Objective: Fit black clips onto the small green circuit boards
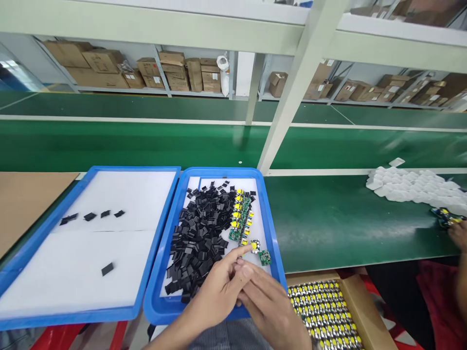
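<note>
My left hand [221, 287] and my right hand [272, 304] meet over the front edge of a blue tray [272, 233]. Their fingers are pressed together, and whatever lies between them is hidden. The left index finger points toward a small board with a yellow part [255, 246]. Beside that board lies a small green circuit board [265, 257]. A heap of black pieces [204, 223] fills the tray's left and middle. Green boards with yellow parts [241, 216] stand in rows to the right of the heap.
A second blue tray [153, 243] on the left holds several black pieces [107, 269]. An open carton of yellow-topped boards [324, 311] sits at lower right. White foam trays [416, 187] and another person's hand [458, 236] are far right. A slanted post [292, 102] rises behind.
</note>
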`<action>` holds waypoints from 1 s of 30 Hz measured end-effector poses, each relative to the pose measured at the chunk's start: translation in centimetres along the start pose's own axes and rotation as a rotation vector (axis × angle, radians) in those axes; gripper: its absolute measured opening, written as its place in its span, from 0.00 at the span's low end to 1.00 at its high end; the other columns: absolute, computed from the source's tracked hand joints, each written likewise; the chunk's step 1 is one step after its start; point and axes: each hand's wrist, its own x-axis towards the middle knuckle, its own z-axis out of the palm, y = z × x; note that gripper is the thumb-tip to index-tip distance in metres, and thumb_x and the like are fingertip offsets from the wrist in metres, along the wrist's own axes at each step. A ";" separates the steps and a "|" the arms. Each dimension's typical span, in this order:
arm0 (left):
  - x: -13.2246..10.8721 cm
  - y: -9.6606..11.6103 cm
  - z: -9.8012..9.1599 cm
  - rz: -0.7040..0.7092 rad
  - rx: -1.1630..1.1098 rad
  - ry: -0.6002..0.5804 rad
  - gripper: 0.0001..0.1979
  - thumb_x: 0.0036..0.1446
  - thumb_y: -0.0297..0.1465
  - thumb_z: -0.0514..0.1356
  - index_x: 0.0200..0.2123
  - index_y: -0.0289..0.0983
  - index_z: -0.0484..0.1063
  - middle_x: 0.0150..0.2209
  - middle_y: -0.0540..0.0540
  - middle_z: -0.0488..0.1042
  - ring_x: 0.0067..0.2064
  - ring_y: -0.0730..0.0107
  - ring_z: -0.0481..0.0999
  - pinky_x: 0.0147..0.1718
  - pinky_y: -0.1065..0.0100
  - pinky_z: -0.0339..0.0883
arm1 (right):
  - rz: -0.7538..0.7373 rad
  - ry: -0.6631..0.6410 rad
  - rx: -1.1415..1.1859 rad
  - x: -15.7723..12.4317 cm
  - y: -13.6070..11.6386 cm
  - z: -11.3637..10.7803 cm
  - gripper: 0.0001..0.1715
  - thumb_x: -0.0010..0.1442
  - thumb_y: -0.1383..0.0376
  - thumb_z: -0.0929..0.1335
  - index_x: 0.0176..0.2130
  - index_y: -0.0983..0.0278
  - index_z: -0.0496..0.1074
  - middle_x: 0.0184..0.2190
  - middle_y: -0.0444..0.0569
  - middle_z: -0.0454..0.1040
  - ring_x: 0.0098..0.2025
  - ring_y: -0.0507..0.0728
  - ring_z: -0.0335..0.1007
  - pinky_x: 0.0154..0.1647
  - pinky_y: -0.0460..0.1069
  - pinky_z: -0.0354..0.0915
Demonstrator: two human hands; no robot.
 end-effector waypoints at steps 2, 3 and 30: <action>-0.2 -0.6 0.7 0.032 -0.044 0.138 0.32 0.66 0.55 0.55 0.61 0.38 0.69 0.31 0.48 0.74 0.29 0.70 0.73 0.29 0.69 0.71 | -0.051 0.056 -0.049 -0.1 -0.4 0.7 0.29 0.68 0.73 0.67 0.67 0.67 0.67 0.55 0.59 0.80 0.60 0.63 0.76 0.58 0.54 0.78; -0.2 -1.0 1.0 0.051 -0.032 0.231 0.32 0.66 0.56 0.54 0.58 0.37 0.72 0.34 0.46 0.77 0.33 0.67 0.76 0.33 0.67 0.74 | -0.077 0.089 -0.063 -0.2 -0.5 1.0 0.29 0.67 0.73 0.68 0.66 0.67 0.68 0.53 0.58 0.82 0.58 0.63 0.78 0.57 0.54 0.79; -3.1 -1.9 -6.7 0.404 0.633 0.561 0.12 0.70 0.34 0.59 0.53 0.42 0.75 0.54 0.45 0.76 0.51 0.66 0.78 0.52 0.63 0.73 | 0.193 -0.075 -0.182 -0.1 6.3 -2.9 0.17 0.70 0.65 0.68 0.57 0.61 0.72 0.51 0.54 0.80 0.54 0.62 0.76 0.57 0.63 0.73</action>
